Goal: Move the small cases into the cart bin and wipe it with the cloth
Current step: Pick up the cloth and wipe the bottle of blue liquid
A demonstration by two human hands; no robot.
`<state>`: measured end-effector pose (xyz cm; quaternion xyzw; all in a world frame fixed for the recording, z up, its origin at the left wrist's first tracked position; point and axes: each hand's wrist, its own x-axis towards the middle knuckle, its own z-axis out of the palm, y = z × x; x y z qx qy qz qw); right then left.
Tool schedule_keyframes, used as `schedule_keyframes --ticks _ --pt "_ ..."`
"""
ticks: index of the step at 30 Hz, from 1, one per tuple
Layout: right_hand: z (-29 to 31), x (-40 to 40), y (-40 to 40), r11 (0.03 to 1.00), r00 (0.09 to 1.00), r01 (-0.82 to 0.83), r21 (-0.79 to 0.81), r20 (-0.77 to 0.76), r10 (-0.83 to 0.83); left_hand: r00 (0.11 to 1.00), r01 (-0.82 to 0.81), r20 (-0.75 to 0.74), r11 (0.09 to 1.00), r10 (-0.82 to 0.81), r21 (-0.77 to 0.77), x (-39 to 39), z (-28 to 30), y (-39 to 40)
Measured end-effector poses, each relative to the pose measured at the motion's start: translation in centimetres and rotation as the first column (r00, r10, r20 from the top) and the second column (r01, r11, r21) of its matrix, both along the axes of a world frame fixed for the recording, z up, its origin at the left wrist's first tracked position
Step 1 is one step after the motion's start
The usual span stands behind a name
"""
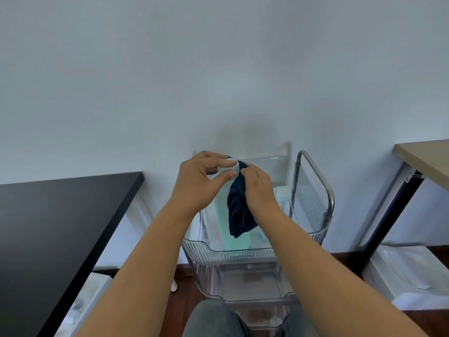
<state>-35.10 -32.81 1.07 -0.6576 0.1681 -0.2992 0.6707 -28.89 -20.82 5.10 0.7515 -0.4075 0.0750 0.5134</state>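
A dark blue cloth (238, 210) hangs above the clear top bin (243, 254) of a rolling cart. My right hand (258, 188) grips the cloth from its right side. My left hand (201, 181) pinches a small clear case (228, 167) between thumb and forefinger, pressed against the cloth's top edge. Inside the bin lie a long pale green case (235, 242) and a small pale blue case (281, 193) near the far right corner.
The cart has a metal handle (325, 188) on its right and lower clear shelves (247, 283). A black table (56, 227) stands to the left, a light wood table (427, 161) to the right. White foam packing (413, 276) lies on the floor. My knees (213, 319) are below.
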Motion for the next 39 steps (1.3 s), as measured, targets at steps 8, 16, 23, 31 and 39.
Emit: schedule_keyframes --ticks 8,16,23,31,39 --pt "1.0 0.7 -3.1 0.884 0.945 -0.247 0.396 -0.106 0.311 0.977 0.151 -0.148 0.988 -0.153 -0.026 0.7 0.3 0.6" --pt "-3.0 -0.8 0.4 0.999 0.995 0.036 -0.030 0.094 -0.033 0.999 0.050 -0.013 0.983 -0.049 0.175 -0.1 0.2 0.4" --pt "-0.7 -0.1 -0.6 0.984 0.997 0.060 -0.167 -0.037 -0.067 0.994 0.047 -0.100 0.998 -0.042 0.048 0.4 0.7 -0.7" --pt "0.6 0.5 -3.0 0.909 0.965 -0.130 0.397 -0.161 0.208 0.961 0.180 -0.218 0.984 -0.172 0.015 0.9 0.6 -0.1" --pt "-5.6 -1.9 1.4 0.914 0.997 -0.059 0.401 0.075 0.032 0.977 0.127 -0.173 0.992 -0.129 -0.020 0.3 -0.4 -0.3"
